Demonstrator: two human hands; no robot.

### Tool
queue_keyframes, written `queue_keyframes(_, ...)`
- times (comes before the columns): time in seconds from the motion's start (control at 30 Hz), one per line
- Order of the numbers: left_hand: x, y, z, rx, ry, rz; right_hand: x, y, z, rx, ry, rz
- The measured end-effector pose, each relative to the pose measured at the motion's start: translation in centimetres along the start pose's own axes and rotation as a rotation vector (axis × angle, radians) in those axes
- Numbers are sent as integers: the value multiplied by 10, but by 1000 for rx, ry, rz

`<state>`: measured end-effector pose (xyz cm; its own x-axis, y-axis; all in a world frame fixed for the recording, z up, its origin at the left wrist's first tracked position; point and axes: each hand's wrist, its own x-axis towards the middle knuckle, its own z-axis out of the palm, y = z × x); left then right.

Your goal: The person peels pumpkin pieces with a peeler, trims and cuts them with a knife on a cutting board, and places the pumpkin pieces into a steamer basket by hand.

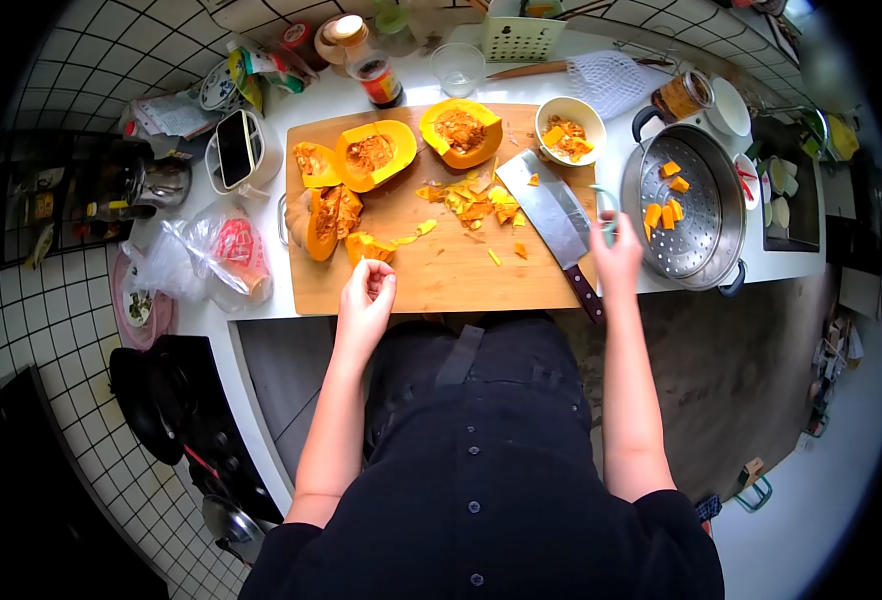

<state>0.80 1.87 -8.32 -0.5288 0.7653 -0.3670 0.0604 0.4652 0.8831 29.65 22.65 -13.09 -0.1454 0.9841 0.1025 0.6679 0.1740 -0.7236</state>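
My right hand (617, 255) grips a pale green peeler (607, 208) beside the cutting board's right edge. Just left of it lies a cleaver (551, 212), its dark handle pointing toward me. My left hand (365, 297) is curled, thumb against fingers, at the board's near side; whatever it may pinch is hidden. Right beyond its fingertips is a small pumpkin piece (369, 246). Larger seeded pumpkin chunks (369, 155) and another cut pumpkin section (461, 132) sit farther back on the wooden board (441, 275). Pumpkin peelings (469, 203) are heaped mid-board.
A steamer pot (696, 240) with several pumpkin cubes stands right of the board. At the board's back right is a bowl (571, 130) of pumpkin scraps. Bottles, a glass bowl (458, 68) and a basket (521, 38) line the back; plastic bags (223, 255) lie left.
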Motion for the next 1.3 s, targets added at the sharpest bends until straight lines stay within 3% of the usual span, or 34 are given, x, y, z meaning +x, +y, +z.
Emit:
queue_keyframes(0.1, 1, -16, -3, 20, 158, -25, -13, -30, 36, 18, -263, -10)
queue_keyframes(0.2, 4, -39, -10, 396, 387, 51, -21, -37, 68, -6, -354, -50)
queue_keyframes(0.43, 2, -57, -12, 415, 350, -56, -14, -31, 108, -108, -348, -240)
queue_keyframes(0.67, -6, -60, -1, 272, 300, -38, -21, -32, 115, -314, -451, -160)
queue_keyframes(0.77, -7, -53, 12, 213, 214, -20, -21, -50, 107, -19, -573, 65)
queue_keyframes(0.8, -6, -50, 17, 169, 171, -4, -23, -55, 107, -8, -557, 34)
queue_keyframes(0.9, 2, -34, 33, 22, -47, -55, -22, -79, 95, 470, -806, 458)
queue_keyframes(0.93, 3, -23, 39, -75, -79, -59, -25, -93, 88, 571, -848, 503)
queue_keyframes(1.1, 17, 4, 56, -390, -208, 46, -37, -115, 81, 822, -878, 522)
queue_keyframes(1.3, 16, 21, 48, -756, -272, -104, -36, -134, 68, 873, -803, 499)
